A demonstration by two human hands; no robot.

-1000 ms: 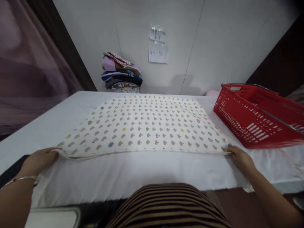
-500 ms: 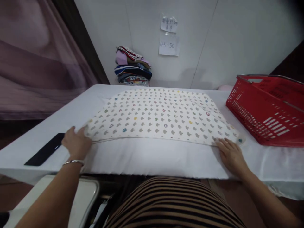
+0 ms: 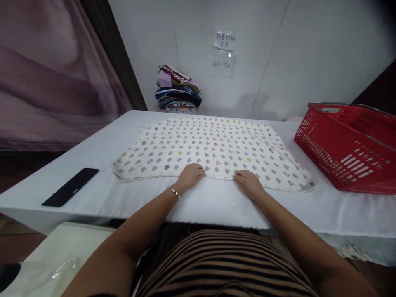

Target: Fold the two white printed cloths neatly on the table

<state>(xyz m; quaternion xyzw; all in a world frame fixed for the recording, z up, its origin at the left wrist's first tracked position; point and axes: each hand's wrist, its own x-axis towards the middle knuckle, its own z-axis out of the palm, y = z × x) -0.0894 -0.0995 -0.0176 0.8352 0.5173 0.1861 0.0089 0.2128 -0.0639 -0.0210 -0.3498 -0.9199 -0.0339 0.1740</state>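
Observation:
A white cloth printed with grey and coloured mushrooms lies spread over the table, its corners rounded. My left hand, with a bracelet at the wrist, is at the near edge around the middle, fingers together and curled over the hem. A short way to the right, my right hand has its fingers bunched on the same edge. Both hands appear to pinch the cloth, though the thumbs are mostly hidden. Between them the hem dips slightly.
The table wears a white cover. At the right stands a red plastic basket; at the left lies a flat black object. Folded fabrics are stacked beyond the far edge, before a wall with paper signs. A white stool is below left.
Both hands have moved inward from the near corners to the middle of the cloth's near edge. The cloth still lies spread, and the view has shifted slightly.

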